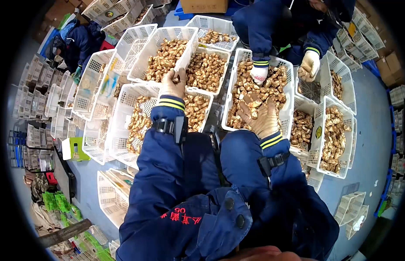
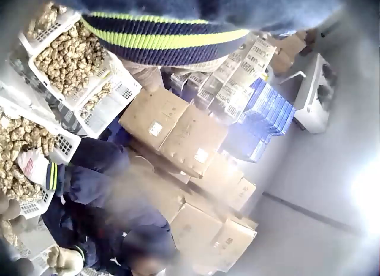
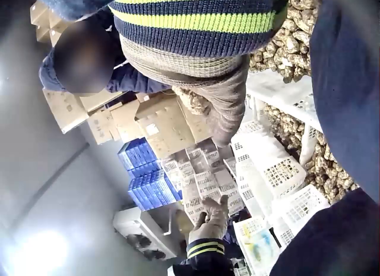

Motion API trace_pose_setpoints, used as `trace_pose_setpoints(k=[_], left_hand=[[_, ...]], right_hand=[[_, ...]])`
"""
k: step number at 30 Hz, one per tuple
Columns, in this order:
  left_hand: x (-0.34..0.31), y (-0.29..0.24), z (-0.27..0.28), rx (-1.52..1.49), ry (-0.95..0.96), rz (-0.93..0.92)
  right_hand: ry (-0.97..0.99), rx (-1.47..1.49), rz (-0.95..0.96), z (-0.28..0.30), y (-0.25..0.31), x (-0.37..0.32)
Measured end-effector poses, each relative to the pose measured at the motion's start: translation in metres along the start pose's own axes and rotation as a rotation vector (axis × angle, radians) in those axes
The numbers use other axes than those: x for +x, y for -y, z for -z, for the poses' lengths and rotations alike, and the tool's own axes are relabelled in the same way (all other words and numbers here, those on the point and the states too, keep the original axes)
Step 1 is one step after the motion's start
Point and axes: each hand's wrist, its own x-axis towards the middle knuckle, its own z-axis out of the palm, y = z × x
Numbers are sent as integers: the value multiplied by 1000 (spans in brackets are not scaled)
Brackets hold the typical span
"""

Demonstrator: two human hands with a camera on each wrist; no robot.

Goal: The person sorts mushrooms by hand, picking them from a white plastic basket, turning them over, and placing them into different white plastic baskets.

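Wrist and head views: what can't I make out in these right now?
Left wrist view: most of the left hand, hidden by the striped cuff.
Head view: whatever lies directly under the right hand, hidden by the hand itself.
Right wrist view: the rest of the mushrooms at top right, cut off by the top edge and covered by navy clothing.
Left wrist view: the label on a cardboard box, too small to read.

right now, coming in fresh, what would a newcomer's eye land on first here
Likely the white crates heaped with knobbly brown pieces across the middle of the head view. Then the wearer's gloved right hand, holding one piece over the centre-right crate. Facing the wearer, a person in dark blue has a gloved hand in that crate.
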Motion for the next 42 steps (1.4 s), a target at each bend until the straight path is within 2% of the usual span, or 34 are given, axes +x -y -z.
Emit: trace_pose_setpoints(k=[1,3,4,5,6,8,9,10,12,13,14,15,16,17,18,19,20,21,22,23,24,26,27,28,30,32,33,34,36,37,38,42], left_hand=[[7,16,8,18,-16,-59],[-3,15,2,-461,-153,123],[-18,8,-14,-964,-276,361],[-21,22,-15,-1030,-322,365],[-31,28,-18,-999,-275,352],[-30,45,-22,-1026,-299,476],[-36,40,-29,-967,-315,444],[-36,41,-30,-940,-323,396],[-33,46,-26,-880,-346,301],[-33,56,-22,-485,-178,90],[-33,66,-19,-115,-106,-156],[-34,68,-19,130,-97,-293],[-29,66,-20,-249,-103,-19],[-24,63,-22,-651,-214,236],[-27,52,-28,-619,-199,268],[-34,34,-39,-575,-254,339],[-39,24,-46,-529,-307,411],[-33,39,-41,-546,-263,397],[-26,55,-37,-573,-222,367],[-25,58,-37,-564,-213,372],[-26,60,-38,-556,-203,376],[-27,56,-41,-532,-183,395],[-28,54,-41,-518,-157,397],[-29,51,-42,-506,-133,400],[-32,47,-47,-477,-131,398],[-30,52,-51,-495,-103,394],[-30,51,-52,-492,-88,413],[-32,50,-54,-501,-92,415],[-34,47,-56,-482,-92,444],[-33,49,-55,-486,-83,444],[-32,51,-54,-490,-74,445],[-34,47,-56,-476,-91,483]], right_hand=[[-35,-29,1,1,0,1],[-114,-88,-6,4,-3,3],[-154,-123,-12,6,-2,4],[-277,-93,-38,16,-3,12],[-304,-133,-46,42,-5,22],[-312,-207,-55,85,1,33],[-444,-220,-35,76,2,32],[-482,-320,-69,97,5,37],[-513,-491,-123,105,9,38],[-522,-575,-206,105,11,39],[-540,-676,-251,106,13,40],[-550,-693,-284,108,13,46],[-558,-709,-315,102,14,54],[-615,-713,-250,95,11,65],[-571,-537,-222,115,9,90],[-286,-458,-267,164,10,134],[-300,-449,-216,98,11,128],[-312,-442,-166,20,11,120],[-66,-483,-158,25,23,137],[-80,-526,-73,3,27,137],[-56,-569,8,12,31,154],[-55,-798,113,42,43,174],[-59,-934,66,47,49,170],[-48,-1470,173,74,53,176],[-22,-2173,2,135,51,180],[-196,-2337,-258,115,32,154],[-61,-2364,-249,125,26,149],[-55,-2550,-323,108,17,140],[113,-2829,20,136,-1,140],[17,-2832,-203,140,-5,149],[53,-2834,-130,146,-1,150],[-223,-1972,-24,166,28,148]])
